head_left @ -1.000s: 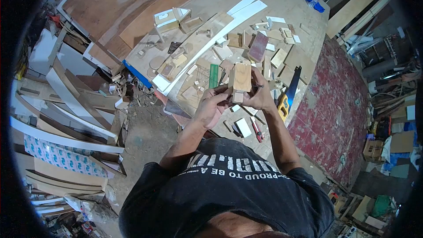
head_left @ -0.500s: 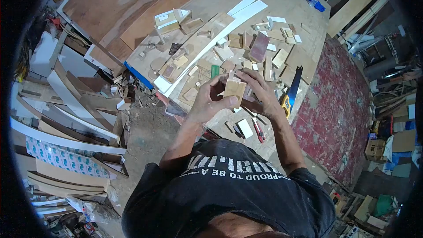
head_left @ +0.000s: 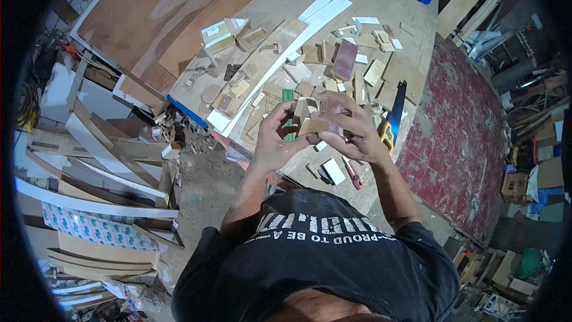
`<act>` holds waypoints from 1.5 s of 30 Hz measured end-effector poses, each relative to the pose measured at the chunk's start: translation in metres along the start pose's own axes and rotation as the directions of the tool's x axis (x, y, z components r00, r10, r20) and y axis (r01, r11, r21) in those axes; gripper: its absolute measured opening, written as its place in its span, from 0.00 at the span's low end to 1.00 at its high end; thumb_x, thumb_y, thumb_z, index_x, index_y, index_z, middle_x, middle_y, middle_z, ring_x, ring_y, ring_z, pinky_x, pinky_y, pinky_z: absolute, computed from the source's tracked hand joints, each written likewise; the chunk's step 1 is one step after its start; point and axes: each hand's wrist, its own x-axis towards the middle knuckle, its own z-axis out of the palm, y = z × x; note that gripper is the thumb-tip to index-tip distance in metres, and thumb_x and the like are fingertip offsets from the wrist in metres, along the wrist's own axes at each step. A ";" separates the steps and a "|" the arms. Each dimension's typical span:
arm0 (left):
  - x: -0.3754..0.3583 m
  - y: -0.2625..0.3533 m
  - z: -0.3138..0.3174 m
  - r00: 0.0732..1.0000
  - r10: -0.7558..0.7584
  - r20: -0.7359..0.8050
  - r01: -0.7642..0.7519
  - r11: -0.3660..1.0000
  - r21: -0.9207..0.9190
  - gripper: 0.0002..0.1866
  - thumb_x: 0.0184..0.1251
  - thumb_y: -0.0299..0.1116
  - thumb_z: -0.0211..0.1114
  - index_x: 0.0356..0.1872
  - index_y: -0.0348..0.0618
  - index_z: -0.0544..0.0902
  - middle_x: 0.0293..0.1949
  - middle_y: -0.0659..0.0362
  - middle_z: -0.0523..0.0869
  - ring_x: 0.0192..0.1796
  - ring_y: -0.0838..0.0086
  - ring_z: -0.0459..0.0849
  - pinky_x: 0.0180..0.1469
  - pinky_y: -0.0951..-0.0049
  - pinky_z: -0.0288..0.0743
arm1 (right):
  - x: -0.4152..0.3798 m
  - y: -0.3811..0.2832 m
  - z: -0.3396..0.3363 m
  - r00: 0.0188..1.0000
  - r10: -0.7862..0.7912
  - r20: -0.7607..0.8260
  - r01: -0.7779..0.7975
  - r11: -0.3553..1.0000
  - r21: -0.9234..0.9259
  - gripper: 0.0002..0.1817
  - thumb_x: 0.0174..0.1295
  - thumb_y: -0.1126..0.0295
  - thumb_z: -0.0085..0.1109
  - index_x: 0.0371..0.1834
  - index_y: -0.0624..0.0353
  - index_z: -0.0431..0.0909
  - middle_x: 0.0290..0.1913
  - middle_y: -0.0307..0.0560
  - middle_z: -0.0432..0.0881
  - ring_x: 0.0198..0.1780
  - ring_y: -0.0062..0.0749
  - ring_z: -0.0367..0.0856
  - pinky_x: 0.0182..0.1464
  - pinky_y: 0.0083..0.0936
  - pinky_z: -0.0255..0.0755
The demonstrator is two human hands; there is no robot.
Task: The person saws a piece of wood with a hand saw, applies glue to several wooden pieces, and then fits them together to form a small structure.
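Above the near part of the workbench, both hands hold a small wooden block piece (head_left: 311,126) that looks built up from pale wood. My left hand (head_left: 275,143) is closed on its left side, thumb underneath. My right hand (head_left: 360,134) grips the right side, its fingers curled over the top, and something clear or pinkish shows between those fingers, too small to name. Behind my left fingers stands a green object (head_left: 288,94). A purple-brown sanding block (head_left: 345,59) lies beyond the hands among wood offcuts. To the right is a handsaw (head_left: 393,120) with a yellow handle.
Long white strips (head_left: 322,21) cross the bench (head_left: 262,6). A red-handled tool (head_left: 354,174) and a white block (head_left: 333,171) lie near its front edge. Curved panels (head_left: 101,194) are stacked at left. A red worn floor (head_left: 450,137) extends on the right.
The wooden piece has been turned, its broad face no longer toward me. My right fingers have shifted over it. The whole view has moved slightly.
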 end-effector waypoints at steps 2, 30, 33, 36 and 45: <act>-0.002 -0.004 0.002 1.000 0.004 -0.024 -0.004 1.000 0.004 0.31 0.51 0.26 0.77 0.57 0.37 0.74 0.46 0.59 0.82 0.46 0.79 0.81 0.50 0.77 0.77 | -0.003 0.007 0.007 0.999 -0.013 -0.039 0.013 1.000 0.022 0.18 0.55 0.67 0.68 0.52 0.52 0.85 0.62 0.52 0.76 0.62 0.49 0.76 0.60 0.40 0.71; -0.010 0.012 0.010 0.991 0.127 -0.041 -0.112 0.961 0.252 0.46 0.44 0.22 0.79 0.70 0.42 0.66 0.54 0.52 0.79 0.59 0.65 0.79 0.60 0.68 0.76 | -0.037 0.038 0.019 0.916 0.401 0.016 -0.347 0.771 0.534 0.37 0.43 0.68 0.80 0.60 0.59 0.76 0.56 0.41 0.79 0.56 0.25 0.74 0.58 0.25 0.69; -0.008 0.014 0.011 0.990 0.130 -0.048 -0.114 0.960 0.257 0.43 0.45 0.22 0.79 0.67 0.42 0.68 0.53 0.52 0.79 0.58 0.66 0.80 0.59 0.68 0.76 | -0.038 0.039 0.022 0.911 0.411 -0.007 -0.340 0.762 0.551 0.37 0.43 0.69 0.80 0.60 0.59 0.76 0.55 0.42 0.79 0.56 0.26 0.74 0.57 0.25 0.70; -0.007 0.010 0.007 0.991 0.128 -0.040 -0.113 0.955 0.273 0.43 0.45 0.23 0.79 0.66 0.42 0.68 0.53 0.51 0.79 0.58 0.66 0.80 0.59 0.68 0.75 | -0.039 0.039 0.024 0.901 0.434 -0.014 -0.346 0.738 0.580 0.37 0.43 0.69 0.79 0.60 0.59 0.76 0.56 0.42 0.79 0.56 0.26 0.74 0.56 0.25 0.70; -0.003 -0.002 0.009 0.989 0.129 -0.076 -0.111 0.972 0.206 0.36 0.47 0.25 0.79 0.60 0.39 0.71 0.50 0.55 0.77 0.53 0.72 0.79 0.57 0.71 0.74 | -0.048 0.052 0.050 0.815 0.575 -0.073 -0.248 0.460 0.853 0.42 0.41 0.69 0.79 0.64 0.61 0.72 0.57 0.43 0.78 0.56 0.29 0.76 0.56 0.25 0.72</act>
